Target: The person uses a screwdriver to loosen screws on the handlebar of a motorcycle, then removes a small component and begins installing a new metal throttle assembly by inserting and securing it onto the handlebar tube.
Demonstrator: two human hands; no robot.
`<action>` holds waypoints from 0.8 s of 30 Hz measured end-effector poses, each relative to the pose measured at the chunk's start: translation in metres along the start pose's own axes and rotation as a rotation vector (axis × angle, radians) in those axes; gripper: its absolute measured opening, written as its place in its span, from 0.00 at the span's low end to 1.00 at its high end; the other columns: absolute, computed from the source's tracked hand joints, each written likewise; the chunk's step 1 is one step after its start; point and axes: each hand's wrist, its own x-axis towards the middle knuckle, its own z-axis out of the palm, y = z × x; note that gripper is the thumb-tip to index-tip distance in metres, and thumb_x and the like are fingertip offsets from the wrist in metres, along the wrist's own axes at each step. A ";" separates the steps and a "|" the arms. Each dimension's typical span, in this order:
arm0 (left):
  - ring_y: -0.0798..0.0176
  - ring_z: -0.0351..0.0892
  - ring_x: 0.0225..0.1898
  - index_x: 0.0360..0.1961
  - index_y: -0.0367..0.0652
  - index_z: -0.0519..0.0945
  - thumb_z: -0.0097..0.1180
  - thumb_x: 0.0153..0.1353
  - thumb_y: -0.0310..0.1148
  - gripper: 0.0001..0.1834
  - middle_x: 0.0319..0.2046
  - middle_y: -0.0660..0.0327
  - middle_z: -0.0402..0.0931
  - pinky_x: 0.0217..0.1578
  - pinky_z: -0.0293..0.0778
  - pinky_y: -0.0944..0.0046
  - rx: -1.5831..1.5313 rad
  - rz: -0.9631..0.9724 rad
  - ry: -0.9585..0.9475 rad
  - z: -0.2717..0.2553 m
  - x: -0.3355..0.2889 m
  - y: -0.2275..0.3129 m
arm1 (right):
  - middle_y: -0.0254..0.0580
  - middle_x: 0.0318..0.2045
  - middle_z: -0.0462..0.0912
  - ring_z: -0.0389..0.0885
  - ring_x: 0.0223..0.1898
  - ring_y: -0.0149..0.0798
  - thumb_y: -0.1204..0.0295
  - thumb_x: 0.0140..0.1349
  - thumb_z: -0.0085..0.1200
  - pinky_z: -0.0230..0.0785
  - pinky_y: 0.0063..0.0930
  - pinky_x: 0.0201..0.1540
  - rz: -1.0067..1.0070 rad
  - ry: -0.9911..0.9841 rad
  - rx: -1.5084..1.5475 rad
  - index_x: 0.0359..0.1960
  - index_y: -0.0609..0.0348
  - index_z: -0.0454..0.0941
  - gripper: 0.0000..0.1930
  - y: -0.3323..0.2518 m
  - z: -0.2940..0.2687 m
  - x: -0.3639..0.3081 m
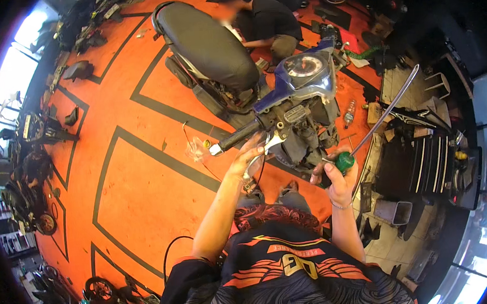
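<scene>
Left hand: the left hand [248, 156] is curled, thumb pressing on the silver lever [275, 140]; its other fingers pass under the bar, and I can't make out their tips from here.
Right hand: the right hand [342, 183] is closed round the green handle [344, 162] of a long screwdriver; a small thin piece shows at its fingertips, too little for me to say what.
Lever: at the left hand's thumb, its long axis slanting from the bracket back toward the wearer and leftward. The left hand is on it; from the right hand it lies to the left and a little forward, with a gap between.
Screwdriver shaft: the bare metal shaft [390, 106] runs forward and rightward from the right hand, so its tip points away from the lever and stands well apart from it.
Rubber grip: the black grip [241, 136] is just forward of the left hand, its pale end cap out to the left.
Instrument dial: the round dial [304, 67] sits in a blue cowl, forward of both hands and between them.
Bottle: a clear bottle [350, 114] is on the floor, forward of the right hand.
Seat: the long black seat [205, 46] is farther forward, left of the left hand.
Co-worker: a crouching person in black [275, 22] is beyond the seat, well away from both hands.
</scene>
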 end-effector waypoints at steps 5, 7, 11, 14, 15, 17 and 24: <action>0.51 0.56 0.70 0.72 0.34 0.52 0.64 0.57 0.31 0.46 0.69 0.51 0.56 0.63 0.63 0.45 -0.038 0.035 -0.028 -0.013 0.004 -0.008 | 0.50 0.25 0.81 0.81 0.24 0.37 0.74 0.62 0.58 0.72 0.28 0.23 0.035 -0.011 0.052 0.39 0.65 0.71 0.10 0.005 -0.012 0.021; 0.51 0.56 0.70 0.72 0.34 0.52 0.63 0.57 0.31 0.46 0.69 0.51 0.56 0.63 0.63 0.45 -0.044 0.037 -0.044 -0.019 0.006 -0.010 | 0.46 0.25 0.80 0.78 0.24 0.35 0.74 0.62 0.59 0.71 0.28 0.24 0.060 0.000 0.071 0.39 0.66 0.73 0.10 0.005 -0.014 0.026; 0.51 0.58 0.68 0.72 0.31 0.50 0.63 0.57 0.31 0.47 0.68 0.46 0.57 0.64 0.62 0.46 0.039 0.044 0.015 0.002 0.002 -0.001 | 0.42 0.26 0.77 0.76 0.24 0.33 0.77 0.62 0.58 0.69 0.26 0.24 0.097 0.008 0.113 0.41 0.68 0.74 0.09 0.005 -0.026 0.025; 0.49 0.61 0.67 0.72 0.30 0.47 0.66 0.53 0.33 0.52 0.68 0.44 0.57 0.63 0.63 0.47 -0.026 0.065 0.011 -0.038 0.006 -0.018 | 0.46 0.29 0.79 0.77 0.24 0.33 0.76 0.62 0.58 0.70 0.26 0.25 0.164 0.007 0.125 0.42 0.69 0.75 0.10 0.015 -0.033 0.014; 0.49 0.61 0.67 0.72 0.31 0.47 0.66 0.53 0.32 0.52 0.67 0.44 0.57 0.62 0.65 0.47 -0.041 0.078 -0.019 -0.019 0.006 -0.013 | 0.50 0.30 0.81 0.79 0.26 0.35 0.75 0.62 0.58 0.70 0.26 0.24 0.155 0.011 0.147 0.42 0.69 0.75 0.10 0.021 -0.038 0.010; 0.49 0.61 0.67 0.72 0.31 0.47 0.66 0.53 0.31 0.52 0.67 0.45 0.58 0.60 0.67 0.47 -0.048 0.096 -0.044 0.001 0.006 -0.007 | 0.53 0.32 0.82 0.80 0.28 0.36 0.75 0.62 0.57 0.71 0.26 0.24 0.149 0.004 0.180 0.41 0.70 0.75 0.11 0.026 -0.046 0.005; 0.53 0.60 0.69 0.71 0.35 0.54 0.63 0.55 0.33 0.46 0.69 0.51 0.57 0.63 0.64 0.45 -0.014 0.083 -0.024 -0.005 0.002 -0.007 | 0.55 0.31 0.83 0.81 0.24 0.36 0.75 0.62 0.56 0.70 0.24 0.22 0.271 -0.064 0.058 0.45 0.70 0.73 0.13 0.020 -0.059 0.004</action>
